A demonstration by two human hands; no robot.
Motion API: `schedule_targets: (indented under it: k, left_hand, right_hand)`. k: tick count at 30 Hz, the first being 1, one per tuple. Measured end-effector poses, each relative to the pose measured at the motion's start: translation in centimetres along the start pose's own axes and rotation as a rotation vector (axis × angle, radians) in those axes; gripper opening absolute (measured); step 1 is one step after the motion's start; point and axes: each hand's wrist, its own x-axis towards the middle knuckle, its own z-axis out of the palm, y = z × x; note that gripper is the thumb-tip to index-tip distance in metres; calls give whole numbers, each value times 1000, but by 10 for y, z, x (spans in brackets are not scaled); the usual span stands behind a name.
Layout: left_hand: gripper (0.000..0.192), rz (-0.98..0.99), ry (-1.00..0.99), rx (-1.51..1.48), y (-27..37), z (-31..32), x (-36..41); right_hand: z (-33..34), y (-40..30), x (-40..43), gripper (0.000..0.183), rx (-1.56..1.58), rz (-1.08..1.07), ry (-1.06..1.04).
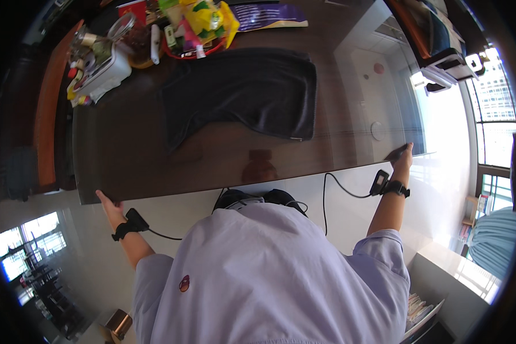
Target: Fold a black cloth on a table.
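Note:
A dark, glossy tabletop (124, 167) spans the view before me, its near edge tilted across the picture. At its near left corner my left hand (110, 206) grips the edge. My right hand (404, 158) grips the same edge near the right corner; the fingers of both hands are partly hidden. Between and beyond the hands, a dark grey cloth (245, 88) lies spread on the table, its near side curved and wrinkled. Both wrists wear black straps with small cabled devices, one on the left (135, 219) and one on the right (379, 182).
Along the far side stand a white bin of small items (107, 75), a clear jar (129, 32), a red basket (185, 55) heaped with colourful packets and a purple packet (271, 18). A wooden chair-like piece (49, 116) is left; an open drawer of papers (430, 316) is behind right.

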Motion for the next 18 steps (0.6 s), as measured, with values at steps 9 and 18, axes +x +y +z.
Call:
schedule_targets:
  k: [9, 18]
  left_hand:
    - [80, -330, -522, 74, -50, 61, -194]
    - [61, -395, -686, -31, -82, 108, -279]
  right_hand:
    - [73, 102, -264, 77, -140, 264, -295]
    - [93, 136, -321, 61, -31, 327, -560]
